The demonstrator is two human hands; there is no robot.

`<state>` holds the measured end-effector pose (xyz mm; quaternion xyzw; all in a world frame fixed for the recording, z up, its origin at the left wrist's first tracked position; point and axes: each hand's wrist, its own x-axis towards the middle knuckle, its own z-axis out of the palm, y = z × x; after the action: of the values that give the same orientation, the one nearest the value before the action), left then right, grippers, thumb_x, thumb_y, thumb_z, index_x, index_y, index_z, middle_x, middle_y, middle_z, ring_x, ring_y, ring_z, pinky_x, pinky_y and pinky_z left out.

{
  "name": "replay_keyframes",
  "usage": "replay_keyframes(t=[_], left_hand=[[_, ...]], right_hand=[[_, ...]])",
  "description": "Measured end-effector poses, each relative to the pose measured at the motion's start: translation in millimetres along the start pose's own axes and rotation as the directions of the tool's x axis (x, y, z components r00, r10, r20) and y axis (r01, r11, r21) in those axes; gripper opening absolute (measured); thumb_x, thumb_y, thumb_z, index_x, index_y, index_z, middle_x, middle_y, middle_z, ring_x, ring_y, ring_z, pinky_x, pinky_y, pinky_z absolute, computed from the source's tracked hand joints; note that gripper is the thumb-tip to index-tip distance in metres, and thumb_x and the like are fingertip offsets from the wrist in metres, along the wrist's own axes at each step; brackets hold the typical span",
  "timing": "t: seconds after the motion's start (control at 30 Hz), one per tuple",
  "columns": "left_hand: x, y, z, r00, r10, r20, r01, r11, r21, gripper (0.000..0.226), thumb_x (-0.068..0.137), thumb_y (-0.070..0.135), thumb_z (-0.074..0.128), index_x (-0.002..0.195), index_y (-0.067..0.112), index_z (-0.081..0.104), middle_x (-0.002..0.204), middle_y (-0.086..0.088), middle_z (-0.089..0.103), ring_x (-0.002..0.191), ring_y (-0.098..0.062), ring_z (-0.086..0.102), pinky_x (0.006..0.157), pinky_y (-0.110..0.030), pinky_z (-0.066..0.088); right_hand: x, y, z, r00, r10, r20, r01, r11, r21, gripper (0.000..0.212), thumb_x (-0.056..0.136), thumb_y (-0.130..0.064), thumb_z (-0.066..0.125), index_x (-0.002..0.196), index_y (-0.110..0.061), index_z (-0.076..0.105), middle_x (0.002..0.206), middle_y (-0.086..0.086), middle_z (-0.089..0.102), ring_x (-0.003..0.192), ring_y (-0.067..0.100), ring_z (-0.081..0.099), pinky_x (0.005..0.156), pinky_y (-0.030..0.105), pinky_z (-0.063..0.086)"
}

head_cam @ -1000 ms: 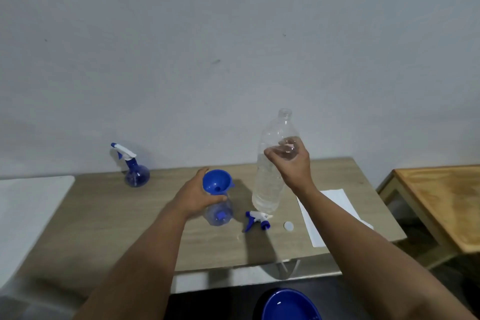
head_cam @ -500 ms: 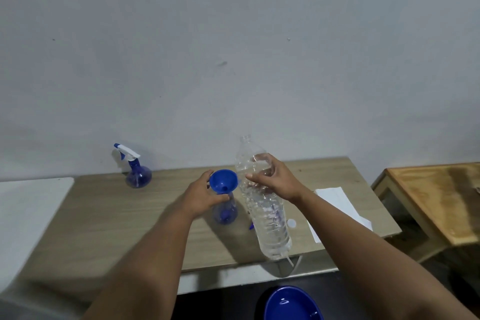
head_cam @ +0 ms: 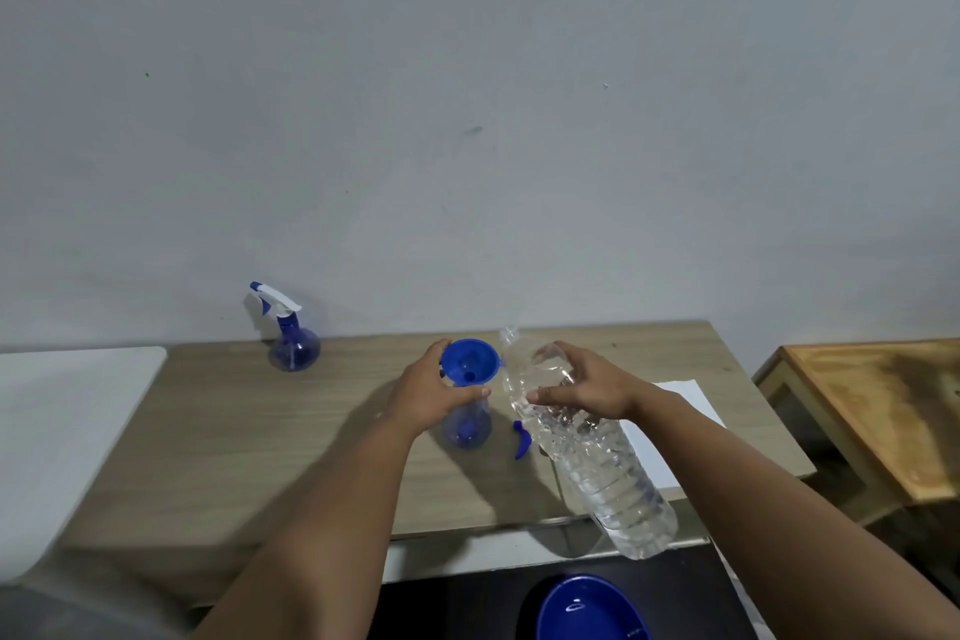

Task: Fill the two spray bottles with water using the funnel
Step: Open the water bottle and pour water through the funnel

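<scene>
Wooden bench [head_cam: 260, 431]: left hand [head_cam: 434, 392] grips funnel [head_cam: 469, 361]; right hand [head_cam: 589, 387] clasps water bottle [head_cam: 587, 442], mouth at funnel's 2 o'clock; tip slowly.

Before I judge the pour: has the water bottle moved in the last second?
Yes. The water bottle has tipped from upright, its mouth now beside the funnel.

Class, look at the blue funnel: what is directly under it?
Under the blue funnel stands an open spray bottle. The left hand covers the bottle's neck, so the funnel's spout is hidden.
</scene>
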<state>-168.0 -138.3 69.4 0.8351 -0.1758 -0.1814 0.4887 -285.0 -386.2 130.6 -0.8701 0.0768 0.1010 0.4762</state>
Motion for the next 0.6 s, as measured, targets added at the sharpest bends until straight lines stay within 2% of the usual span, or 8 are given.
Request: replay_keyframes(t=[0.07,0.1,0.17,0.23,0.3,0.43,0.6], left_hand=[[0,-1,-1,1.0,-0.017,-0.001,0.017,1.0,0.01,0.103,0.048,0.065,0.09,0.139,0.038,0.049,0.124,0.021,0.065,0.115,-0.009,0.062,0.102,-0.038,0.053],[1,-2,-1,1.0,-0.02,-0.002,0.02,1.0,0.015,0.104,0.048,0.066,0.09,0.139,0.039,0.049,0.125,0.021,0.065,0.115,-0.009,0.062,0.102,-0.039,0.053],[1,-4,-1,1.0,-0.022,-0.004,0.022,1.0,0.019,0.104,0.046,0.068,0.09,0.138,0.04,0.049,0.124,0.022,0.065,0.115,-0.009,0.063,0.102,-0.04,0.053],[2,-4,-1,1.0,-0.022,-0.005,0.022,1.0,0.019,0.103,0.046,0.07,0.089,0.137,0.041,0.05,0.124,0.022,0.065,0.115,-0.009,0.063,0.101,-0.04,0.054],[1,-3,-1,1.0,-0.019,-0.003,0.019,1.0,0.013,0.104,0.046,0.069,0.089,0.138,0.039,0.049,0.124,0.021,0.065,0.115,-0.009,0.063,0.102,-0.04,0.053],[1,0,0,1.0,-0.003,-0.011,0.003,1.0,-0.001,0.097,0.049,0.06,0.092,0.135,0.037,0.053,0.119,0.021,0.067,0.11,-0.006,0.064,0.101,-0.039,0.054],[3,0,-1,1.0,-0.013,-0.021,0.013,1.0,-0.006,0.097,0.047,0.058,0.092,0.133,0.036,0.054,0.117,0.021,0.067,0.109,-0.007,0.065,0.099,-0.04,0.055]], right_hand=[[-1,-1,-2,1.0,0.018,0.01,-0.018,0.999,-0.045,0.07,0.066,-0.06,0.091,0.123,-0.031,0.06,0.122,0.005,0.072,0.081,0.03,0.076,0.084,0.055,0.063],[-2,-1,-2,1.0,0.028,0.015,-0.027,0.998,-0.055,0.072,0.066,-0.06,0.09,0.123,-0.031,0.059,0.113,0.007,0.075,0.076,0.029,0.074,0.083,0.056,0.062],[-3,-3,-3,0.999,0.039,0.029,-0.037,0.997,-0.071,0.068,0.07,-0.055,0.09,0.124,-0.03,0.057,0.089,0.007,0.075,0.063,0.02,0.068,0.075,0.052,0.061],[-3,-5,-4,0.997,0.058,0.05,-0.054,0.995,-0.082,0.065,0.077,-0.047,0.09,0.127,-0.028,0.055,0.073,0.002,0.07,0.059,0.016,0.065,0.068,0.045,0.059],[-4,-8,-2,0.995,0.071,0.063,-0.064,0.992,-0.105,0.066,0.08,-0.045,0.09,0.131,-0.027,0.052,0.072,0.003,0.07,0.06,0.017,0.065,0.067,0.041,0.058],[-5,-12,0,0.988,0.125,0.091,-0.115,0.988,-0.105,0.066,0.08,-0.044,0.09,0.131,-0.029,0.05,0.081,0.008,0.075,0.066,0.023,0.071,0.057,0.039,0.062],[-4,-14,1,0.981,0.165,0.106,-0.153,0.982,-0.115,0.067,0.081,-0.042,0.09,0.132,-0.03,0.048,0.08,0.007,0.075,0.066,0.026,0.073,0.058,0.042,0.062]])
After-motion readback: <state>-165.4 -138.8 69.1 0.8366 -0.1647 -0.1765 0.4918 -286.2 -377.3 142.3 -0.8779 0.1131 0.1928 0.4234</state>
